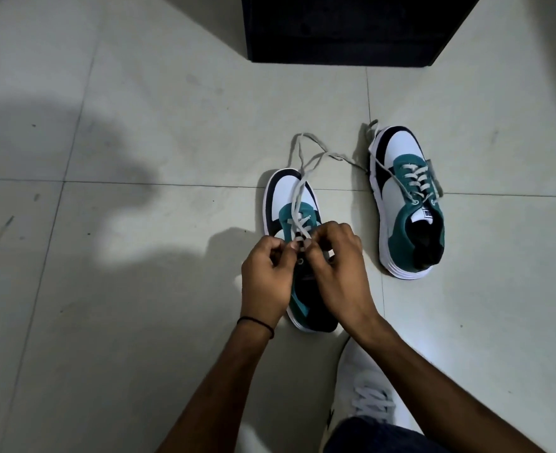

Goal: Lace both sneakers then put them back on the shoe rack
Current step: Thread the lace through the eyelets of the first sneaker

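Sneakers [407,204] teal, white, black — left hand [265,277], right hand [340,273] both pinching grey lace [299,204]

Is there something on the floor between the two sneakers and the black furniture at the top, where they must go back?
Nothing visible does. The floor between the left sneaker, the right sneaker and the black furniture is bare tile; only loose lace ends lie there. Both hands are already on the left sneaker's lace.
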